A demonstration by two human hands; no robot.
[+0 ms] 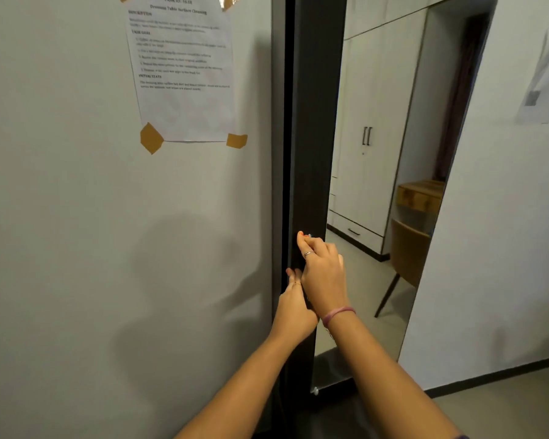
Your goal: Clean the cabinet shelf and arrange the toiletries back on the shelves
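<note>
A tall mirrored cabinet door with a dark, near-black frame (pixel 308 153) is seen edge-on, and both hands are placed on its dark edge. The right hand (pixel 322 277) is set higher on that edge, its fingers curled round toward the mirror side, with the index finger lying up along the frame. The left hand (pixel 293 307) is held just below it and partly covered by it; its fingers reach to the same edge, but whether they are hooked round it or merely laid against it cannot be told.

No shelf and no toiletries are visible; presumably they lie behind this door, though that is not shown. No cloth or cleaner is seen either.

The task is therefore judged to be at one of its ends: the cabinet is being either opened or closed, and which cannot be settled here. If opening, everything remains to be done: emptying, wiping, rearranging.

To the left of the door, a white printed sheet fixed with brown tape (pixel 184 71) hangs on the pale wall (pixel 61 185).
</note>
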